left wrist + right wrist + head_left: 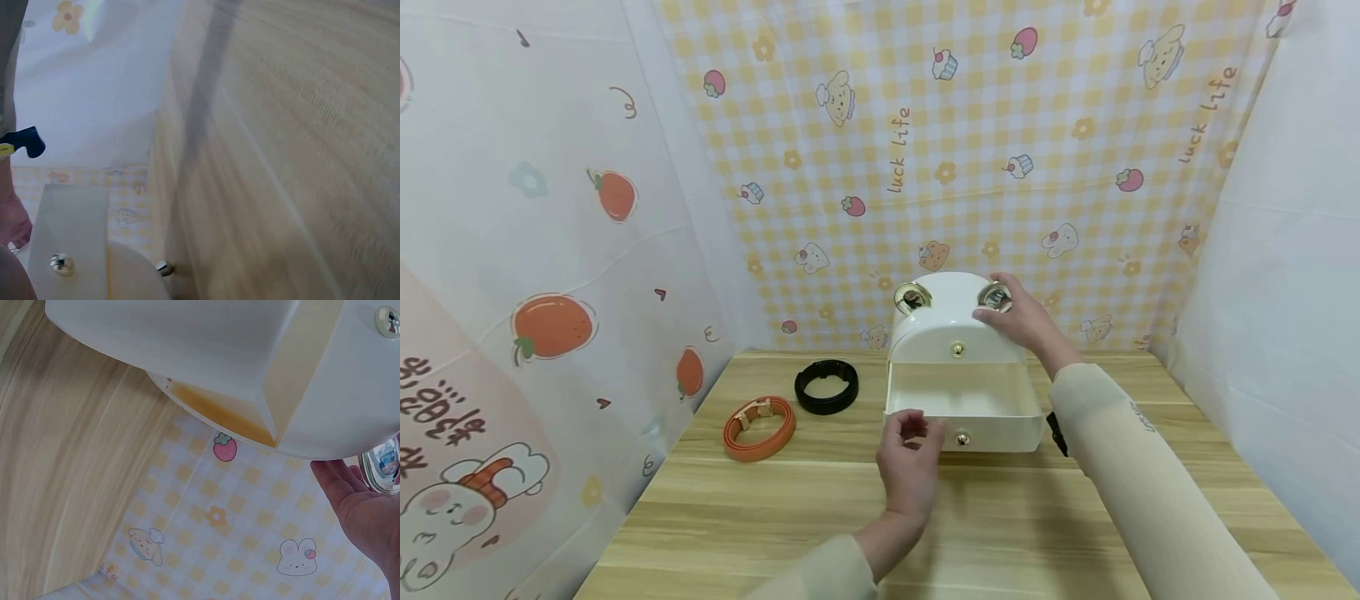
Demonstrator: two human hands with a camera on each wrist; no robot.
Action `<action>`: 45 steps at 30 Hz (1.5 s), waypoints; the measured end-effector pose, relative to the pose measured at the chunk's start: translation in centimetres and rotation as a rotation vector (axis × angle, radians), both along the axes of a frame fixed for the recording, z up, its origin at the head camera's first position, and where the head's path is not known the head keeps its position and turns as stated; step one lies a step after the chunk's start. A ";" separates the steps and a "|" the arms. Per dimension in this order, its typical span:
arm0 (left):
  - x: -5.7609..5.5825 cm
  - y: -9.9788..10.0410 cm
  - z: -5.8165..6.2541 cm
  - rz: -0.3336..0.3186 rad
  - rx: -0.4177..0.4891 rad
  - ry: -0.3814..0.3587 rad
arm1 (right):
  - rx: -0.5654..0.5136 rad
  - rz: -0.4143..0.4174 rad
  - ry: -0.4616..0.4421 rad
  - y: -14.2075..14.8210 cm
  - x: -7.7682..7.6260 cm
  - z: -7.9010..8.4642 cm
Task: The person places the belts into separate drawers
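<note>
With the white drawer box (pixel 951 312) as the centre of the clock in the head view, the orange belt (pixel 763 450) lies farthest left, between eight and nine o'clock, coiled into a ring with its gold buckle (pixel 754 413) on the far side. At nine o'clock, nearer the box but apart from it, sits the black belt (pixel 826 406), coiled the same way; rolling them up probably keeps both compact on the wooden tabletop (pixel 700 533). At seven o'clock the left hand (pixel 910 471) reaches the left end of the front panel of the lower drawer (pixel 1000 432), fingers curved at its top edge and thumb a little apart from them; whether it pinches the panel I cannot tell. That drawer stands pulled out from the box, its pale floor showing, while the upper drawer front (pixel 917 346) above sits flush. Two gold-rimmed eyes top the box, the left eye (pixel 913 297) at eleven o'clock and the right eye (pixel 995 295) at one. The right hand (pixel 1022 318) is clamped on the box around that right eye, thumb in front and fingers behind, apparently steadying the body against any pull or push at the drawer.
</note>
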State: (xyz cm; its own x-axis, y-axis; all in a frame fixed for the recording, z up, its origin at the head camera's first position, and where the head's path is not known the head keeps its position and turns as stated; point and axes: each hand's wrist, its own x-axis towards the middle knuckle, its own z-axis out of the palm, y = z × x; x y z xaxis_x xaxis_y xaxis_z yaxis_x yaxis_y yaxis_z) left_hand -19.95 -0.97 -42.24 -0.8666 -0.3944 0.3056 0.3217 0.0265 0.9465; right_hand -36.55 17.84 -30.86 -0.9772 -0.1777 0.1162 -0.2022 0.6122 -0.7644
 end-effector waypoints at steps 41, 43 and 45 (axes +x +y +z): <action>-9.2 -20.5 1.4 0.108 -0.366 -0.178 | 0.007 -0.005 0.013 0.0 0.0 -0.2; -9.3 -21.6 0.8 0.121 -0.394 -0.195 | 0.012 -0.006 0.016 0.0 0.0 -0.2; -9.4 -22.7 0.1 0.131 -0.408 -0.205 | 0.013 -0.007 0.019 -0.1 0.0 -0.2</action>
